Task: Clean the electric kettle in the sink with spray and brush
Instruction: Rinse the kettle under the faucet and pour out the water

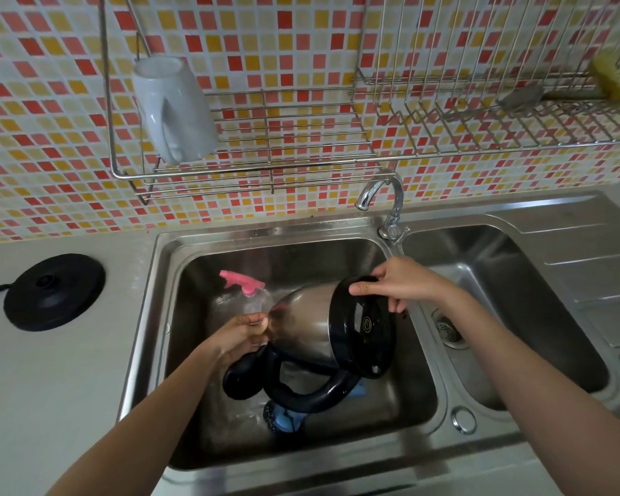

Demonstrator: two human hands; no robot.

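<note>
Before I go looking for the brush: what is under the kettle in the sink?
A blue, dark-bristled brush shows under the handle of the kettle, on the floor of the sink. The handle covers its middle.

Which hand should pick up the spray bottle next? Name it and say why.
Left. The left hand is right beside the spray bottle, at the mouth end of the kettle. The right hand grips the black base, farther away, and could steady it.
</note>
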